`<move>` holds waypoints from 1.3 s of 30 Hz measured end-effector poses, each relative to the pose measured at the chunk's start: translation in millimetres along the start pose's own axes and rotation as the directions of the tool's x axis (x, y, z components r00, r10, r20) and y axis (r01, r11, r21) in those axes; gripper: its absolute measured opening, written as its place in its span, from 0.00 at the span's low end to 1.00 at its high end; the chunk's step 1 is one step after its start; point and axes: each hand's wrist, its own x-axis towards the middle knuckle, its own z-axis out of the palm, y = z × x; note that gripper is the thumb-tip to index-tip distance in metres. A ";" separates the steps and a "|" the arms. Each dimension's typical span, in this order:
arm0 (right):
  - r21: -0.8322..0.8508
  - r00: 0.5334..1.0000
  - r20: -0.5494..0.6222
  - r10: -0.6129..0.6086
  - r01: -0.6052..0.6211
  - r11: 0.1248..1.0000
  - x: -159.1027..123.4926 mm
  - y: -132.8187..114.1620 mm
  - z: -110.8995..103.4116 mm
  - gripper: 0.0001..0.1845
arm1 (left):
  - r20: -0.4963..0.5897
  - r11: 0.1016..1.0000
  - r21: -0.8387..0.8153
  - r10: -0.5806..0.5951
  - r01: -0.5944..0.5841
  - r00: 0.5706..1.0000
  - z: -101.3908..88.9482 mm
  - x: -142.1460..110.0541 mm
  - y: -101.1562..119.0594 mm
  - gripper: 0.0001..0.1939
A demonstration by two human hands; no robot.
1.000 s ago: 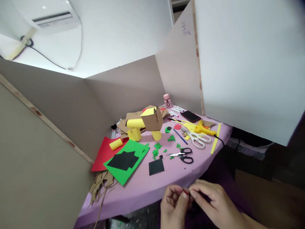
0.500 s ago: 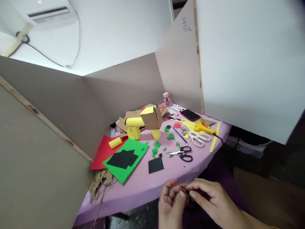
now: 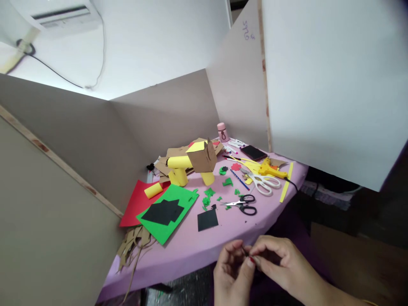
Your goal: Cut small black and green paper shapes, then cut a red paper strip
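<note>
My left hand (image 3: pixel 234 272) and my right hand (image 3: pixel 283 261) meet in front of the table's near edge, fingertips pinched together. Between them is a small dark piece (image 3: pixel 245 251), mostly hidden by the fingers; its kind I cannot make out. Closest on the table lie a black paper square (image 3: pixel 208 220) and black-handled scissors (image 3: pixel 242 204), blades partly open. Behind them are green paper scraps (image 3: pixel 207 199). Farther back stands a figure made of yellow paper tubes (image 3: pixel 179 162) with a brown cardboard box head (image 3: pixel 202 158).
Green sheet (image 3: pixel 162 238) with black paper (image 3: pixel 162 211) and a red sheet (image 3: pixel 129 210) lie left, near cardboard scraps (image 3: pixel 134 244). At right are white scissors (image 3: pixel 267 185), a yellow glue gun (image 3: pixel 272 171) with cord, and a phone (image 3: pixel 254 152). A pink bottle (image 3: pixel 222 132) stands behind. Panels (image 3: pixel 165 114) enclose the table.
Both hands have shifted slightly, with the left thumb moving right and up towards the right fingertips. The view has moved a little; the things on the table lie as before.
</note>
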 end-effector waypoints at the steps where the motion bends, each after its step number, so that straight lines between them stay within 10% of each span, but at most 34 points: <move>1: 0.016 1.000 0.000 0.006 -0.006 1.000 -0.3 0.5 0.4 0.06 | 0.004 1.000 0.004 0.020 -0.020 1.000 0.7 -0.4 -1.2 0.20; 17: 0.291 0.987 0.060 0.146 -0.157 0.944 -1.6 1.7 -0.2 0.08 | 0.034 0.992 0.087 0.089 -0.092 0.995 2.9 -2.5 0.1 0.14; 27: 0.604 0.913 0.167 0.374 -0.394 0.693 1.1 5.6 3.9 0.11 | -0.032 0.971 -0.037 -0.238 0.236 0.971 -9.7 11.6 -4.3 0.25; 34: 0.448 0.970 0.106 0.221 -0.245 0.860 2.2 3.6 0.8 0.15 | 0.043 0.993 0.093 -0.075 0.071 0.996 -9.3 10.3 -3.7 0.21; 39: 0.525 0.934 0.134 0.331 -0.350 0.776 5.1 3.8 -1.3 0.17 | 0.114 0.990 0.010 -0.143 0.143 0.983 -9.7 9.9 -4.2 0.25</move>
